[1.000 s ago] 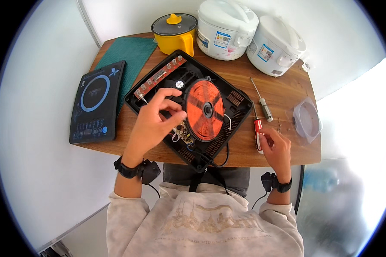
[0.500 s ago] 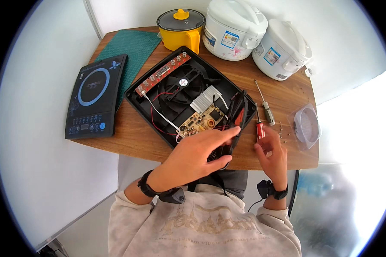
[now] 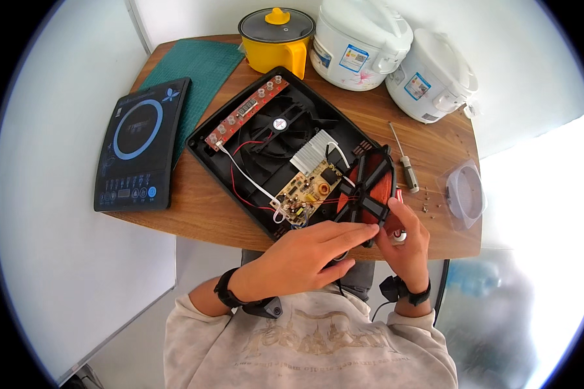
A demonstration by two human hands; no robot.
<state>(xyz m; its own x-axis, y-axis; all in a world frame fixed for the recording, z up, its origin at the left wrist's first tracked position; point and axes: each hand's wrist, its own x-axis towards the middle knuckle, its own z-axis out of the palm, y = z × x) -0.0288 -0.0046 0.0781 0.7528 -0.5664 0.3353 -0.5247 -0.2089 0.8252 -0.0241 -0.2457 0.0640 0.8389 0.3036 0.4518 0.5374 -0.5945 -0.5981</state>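
Note:
An opened induction cooker base (image 3: 246, 188) lies on the table, its fan (image 3: 279, 123), red button board (image 3: 246, 107), heat sink (image 3: 313, 152) and circuit board (image 3: 307, 191) exposed. Tilted over its right corner is the induction coil (image 3: 376, 188), a disc of copper-coloured winding with black bars. My right hand (image 3: 407, 235) pinches the coil's right edge between thumb and fingers. Against the near edge press the fingertips of my left hand (image 3: 311, 253), closed on it too. Thin wires run from the coil to the circuit board. Behind my right hand, a red-handled screwdriver (image 3: 399, 194) is mostly hidden.
The black glass cooker top (image 3: 136, 146) rests partly on a green cutting mat (image 3: 198, 71) at left. A yellow pot (image 3: 269, 55) and two white rice cookers (image 3: 357, 48) stand behind. To the right are a grey-handled screwdriver (image 3: 409, 174), loose screws (image 3: 425, 209) and a clear plastic tray (image 3: 466, 191).
The coil has tipped from nearly edge-on to show its copper face and shifted right. My right hand has moved from beside the red screwdriver onto the coil's edge; the left has followed rightward.

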